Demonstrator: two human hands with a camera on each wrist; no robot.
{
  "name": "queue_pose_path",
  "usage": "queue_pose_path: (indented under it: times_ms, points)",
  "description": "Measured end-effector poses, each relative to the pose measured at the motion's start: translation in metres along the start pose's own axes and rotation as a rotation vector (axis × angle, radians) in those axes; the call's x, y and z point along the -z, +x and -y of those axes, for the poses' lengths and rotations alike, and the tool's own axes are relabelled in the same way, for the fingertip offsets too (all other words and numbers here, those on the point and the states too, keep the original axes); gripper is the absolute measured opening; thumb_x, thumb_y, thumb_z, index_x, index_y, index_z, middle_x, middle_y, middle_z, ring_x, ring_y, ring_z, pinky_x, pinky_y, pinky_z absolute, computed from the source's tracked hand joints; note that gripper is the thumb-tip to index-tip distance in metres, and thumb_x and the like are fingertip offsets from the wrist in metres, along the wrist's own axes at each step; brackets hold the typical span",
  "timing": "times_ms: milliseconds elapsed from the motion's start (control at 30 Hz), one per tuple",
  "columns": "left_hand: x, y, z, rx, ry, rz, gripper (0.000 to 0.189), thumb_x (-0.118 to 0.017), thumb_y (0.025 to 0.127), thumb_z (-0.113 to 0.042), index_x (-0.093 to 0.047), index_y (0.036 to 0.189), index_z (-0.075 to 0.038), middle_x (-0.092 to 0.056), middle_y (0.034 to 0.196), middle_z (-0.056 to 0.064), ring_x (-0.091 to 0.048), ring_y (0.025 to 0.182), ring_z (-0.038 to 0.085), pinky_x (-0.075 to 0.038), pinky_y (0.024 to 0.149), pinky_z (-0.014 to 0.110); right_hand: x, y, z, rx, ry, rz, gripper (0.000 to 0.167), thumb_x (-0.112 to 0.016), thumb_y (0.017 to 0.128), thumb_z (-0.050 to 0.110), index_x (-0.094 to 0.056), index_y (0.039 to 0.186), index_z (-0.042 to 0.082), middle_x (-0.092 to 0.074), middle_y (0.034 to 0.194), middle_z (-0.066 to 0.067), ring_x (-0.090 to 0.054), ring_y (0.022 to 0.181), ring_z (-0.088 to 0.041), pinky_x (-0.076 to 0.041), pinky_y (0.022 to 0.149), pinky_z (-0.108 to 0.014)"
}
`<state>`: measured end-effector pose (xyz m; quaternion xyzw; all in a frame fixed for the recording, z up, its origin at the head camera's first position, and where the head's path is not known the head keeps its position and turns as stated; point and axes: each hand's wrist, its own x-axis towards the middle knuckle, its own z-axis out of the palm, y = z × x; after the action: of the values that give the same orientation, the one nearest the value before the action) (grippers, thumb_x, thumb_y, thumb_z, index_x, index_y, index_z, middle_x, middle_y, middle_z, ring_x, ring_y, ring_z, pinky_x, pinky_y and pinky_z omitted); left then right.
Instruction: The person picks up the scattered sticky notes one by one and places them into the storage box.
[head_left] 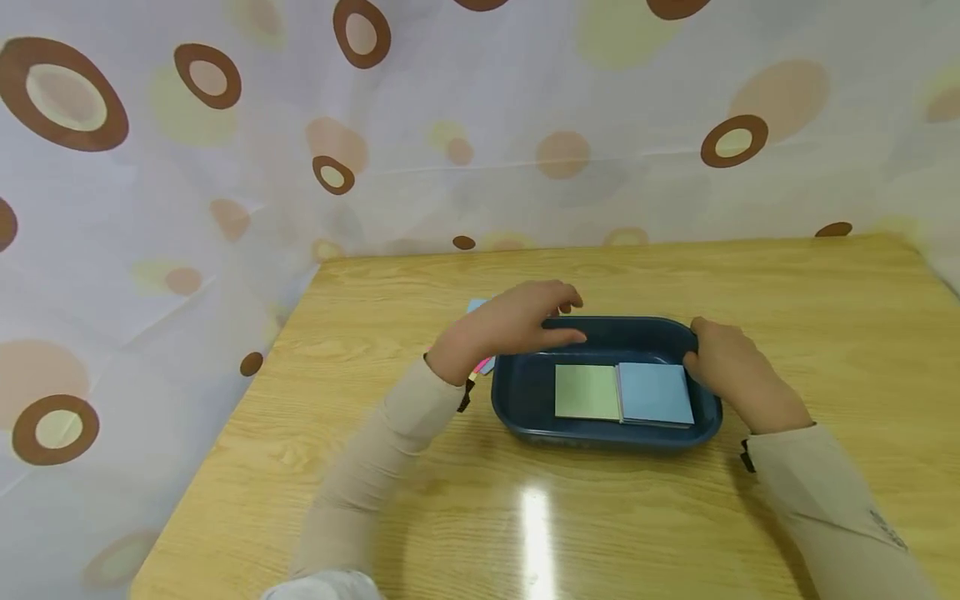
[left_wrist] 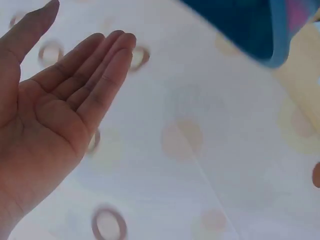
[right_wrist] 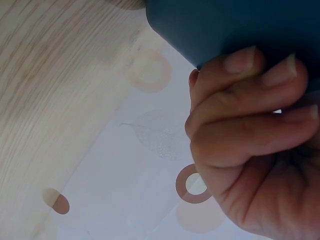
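A dark blue plastic basin (head_left: 528, 400) holds a light green notepad (head_left: 587, 392) and a light blue notepad (head_left: 654, 393) lying side by side in it. My right hand (head_left: 738, 371) grips the basin's right end, thumb over the rim; in the right wrist view the curled fingers (right_wrist: 245, 115) press against the outer wall. Over the basin's far left corner is my left hand (head_left: 517, 321), palm turned toward the basin. Its fingers (left_wrist: 95, 75) are extended and the thumb stands apart, with nothing held.
Partly hidden behind the left hand and wrist, light blue and pink pieces (head_left: 483, 365) lie on the wooden table (head_left: 375, 333) left of the basin. A patterned cloth (head_left: 480, 125) hangs behind the table and along its left side.
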<state>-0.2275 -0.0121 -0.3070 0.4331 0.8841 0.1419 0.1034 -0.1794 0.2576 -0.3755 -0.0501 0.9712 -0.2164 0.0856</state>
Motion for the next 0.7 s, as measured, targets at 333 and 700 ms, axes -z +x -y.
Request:
queue_pose_path:
  times_ms: [333, 700]
  points:
    - [0.016, -0.035, 0.043, 0.319, -0.226, -0.347, 0.031, -0.059, 0.096, -0.013, -0.058, 0.122, 0.003, -0.064, 0.105, 0.011, -0.059, 0.096, 0.02, -0.047, 0.087, 0.028, -0.001, 0.001, 0.001, 0.033, -0.012, -0.004, 0.041, -0.051, 0.089, 0.0, -0.039, 0.118, -0.026, -0.052, 0.102, -0.044, -0.056, 0.065, -0.031, -0.046, 0.052, -0.038]
    - [-0.012, -0.012, 0.078, 0.658, -0.085, -0.071, 0.01, -0.066, 0.088, -0.007, -0.06, 0.084, 0.0, -0.056, 0.081, 0.005, -0.047, 0.072, 0.017, -0.042, 0.066, 0.027, 0.0, -0.004, -0.01, 0.05, -0.026, -0.018, 0.041, -0.051, 0.087, -0.001, -0.038, 0.116, -0.028, -0.054, 0.091, -0.04, -0.053, 0.058, -0.028, -0.044, 0.05, -0.036]
